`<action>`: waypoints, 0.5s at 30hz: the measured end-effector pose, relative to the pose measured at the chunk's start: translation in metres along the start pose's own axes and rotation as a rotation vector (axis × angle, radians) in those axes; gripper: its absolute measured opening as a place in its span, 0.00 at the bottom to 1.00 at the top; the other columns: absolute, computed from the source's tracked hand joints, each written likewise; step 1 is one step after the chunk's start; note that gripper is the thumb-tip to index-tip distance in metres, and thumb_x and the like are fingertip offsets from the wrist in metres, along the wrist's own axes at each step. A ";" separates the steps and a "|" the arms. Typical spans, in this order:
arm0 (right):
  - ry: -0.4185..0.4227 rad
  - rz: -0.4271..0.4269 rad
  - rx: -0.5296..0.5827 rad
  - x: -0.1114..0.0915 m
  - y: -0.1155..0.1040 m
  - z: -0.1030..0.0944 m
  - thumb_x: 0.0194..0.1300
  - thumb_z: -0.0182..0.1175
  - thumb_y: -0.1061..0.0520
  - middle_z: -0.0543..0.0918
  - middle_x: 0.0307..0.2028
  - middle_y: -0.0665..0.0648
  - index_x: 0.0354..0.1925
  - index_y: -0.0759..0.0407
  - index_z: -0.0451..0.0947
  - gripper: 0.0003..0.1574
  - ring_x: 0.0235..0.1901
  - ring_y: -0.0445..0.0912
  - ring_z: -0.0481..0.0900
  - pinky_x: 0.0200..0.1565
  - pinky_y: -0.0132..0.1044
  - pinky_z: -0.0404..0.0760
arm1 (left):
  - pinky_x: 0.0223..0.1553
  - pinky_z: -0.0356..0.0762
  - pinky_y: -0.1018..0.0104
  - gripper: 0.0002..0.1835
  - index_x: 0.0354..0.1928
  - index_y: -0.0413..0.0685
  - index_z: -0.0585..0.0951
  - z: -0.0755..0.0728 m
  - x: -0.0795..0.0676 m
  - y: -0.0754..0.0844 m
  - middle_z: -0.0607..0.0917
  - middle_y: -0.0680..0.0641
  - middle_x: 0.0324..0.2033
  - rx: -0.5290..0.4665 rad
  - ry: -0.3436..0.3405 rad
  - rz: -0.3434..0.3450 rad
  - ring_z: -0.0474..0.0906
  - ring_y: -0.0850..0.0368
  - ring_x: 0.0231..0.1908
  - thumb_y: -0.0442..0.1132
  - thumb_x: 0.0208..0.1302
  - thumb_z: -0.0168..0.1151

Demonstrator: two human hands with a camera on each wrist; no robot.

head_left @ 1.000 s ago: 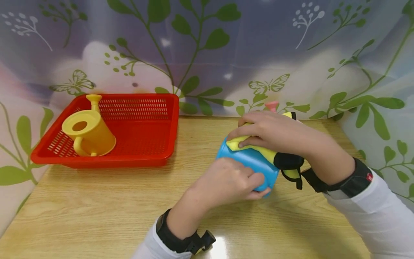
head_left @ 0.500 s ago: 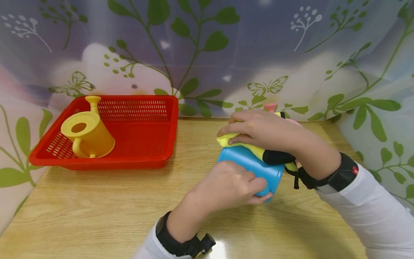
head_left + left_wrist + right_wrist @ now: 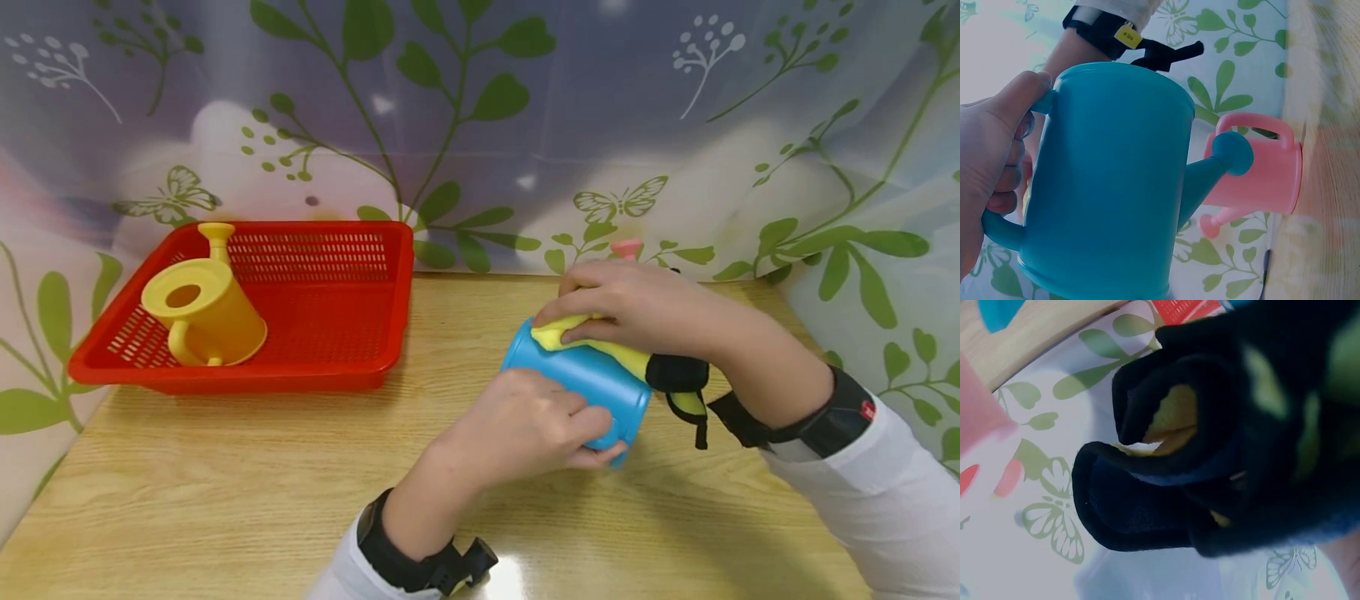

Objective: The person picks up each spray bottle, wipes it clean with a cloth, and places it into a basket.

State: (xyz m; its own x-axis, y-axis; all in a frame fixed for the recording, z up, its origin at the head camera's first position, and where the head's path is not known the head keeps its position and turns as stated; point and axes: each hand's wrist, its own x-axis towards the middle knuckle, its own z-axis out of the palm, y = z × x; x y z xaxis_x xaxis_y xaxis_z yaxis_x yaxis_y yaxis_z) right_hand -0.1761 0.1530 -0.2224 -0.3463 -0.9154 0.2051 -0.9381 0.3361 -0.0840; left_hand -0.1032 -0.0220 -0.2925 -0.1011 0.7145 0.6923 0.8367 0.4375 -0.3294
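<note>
White sleeves are closest to the camera, coming in at 7 and 4 o'clock in the head view, with a black wristband on each arm. The left hand, around 5 o'clock, has its fingers wrapped round the handle of a blue watering can, which sits at about 4 o'clock, tipped on its side over the wood-look tabletop. Right hand is out at 3 o'clock, gripping a yellow-and-black cloth and pressing it to the can's side; in the right wrist view the folds fill a lot of the frame, kinda dark and blurry. Over at 9 o'clock there's a red basket with a yellow watering can in its left part. Farther back, between 2 and 3 o'clock, a pink watering can pokes out behind the right hand, and past that it's all leafy, butterfly-print backdrop.
</note>
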 end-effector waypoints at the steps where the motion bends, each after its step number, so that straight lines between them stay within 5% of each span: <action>1: -0.003 0.004 0.009 -0.002 0.000 0.000 0.56 0.63 0.54 0.74 0.35 0.45 0.48 0.43 0.77 0.19 0.32 0.36 0.69 0.32 0.32 0.73 | 0.15 0.54 0.77 0.19 0.17 0.58 0.64 0.000 0.000 0.000 0.60 0.62 0.09 0.006 0.002 0.001 0.57 0.71 0.12 0.54 0.62 0.51; 15: 0.079 -0.037 0.053 -0.044 0.000 -0.012 0.47 0.67 0.61 0.77 0.39 0.44 0.49 0.47 0.77 0.27 0.35 0.36 0.71 0.34 0.27 0.72 | 0.16 0.57 0.78 0.17 0.17 0.58 0.65 0.000 -0.002 -0.002 0.61 0.61 0.09 0.026 0.048 0.001 0.58 0.71 0.13 0.53 0.61 0.51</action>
State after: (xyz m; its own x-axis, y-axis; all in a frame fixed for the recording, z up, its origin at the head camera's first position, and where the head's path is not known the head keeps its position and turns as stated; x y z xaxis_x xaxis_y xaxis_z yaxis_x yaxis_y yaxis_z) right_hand -0.1613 0.1963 -0.2198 -0.3134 -0.9057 0.2855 -0.9491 0.2886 -0.1263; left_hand -0.1042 -0.0240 -0.2933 -0.0738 0.6882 0.7218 0.8225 0.4512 -0.3462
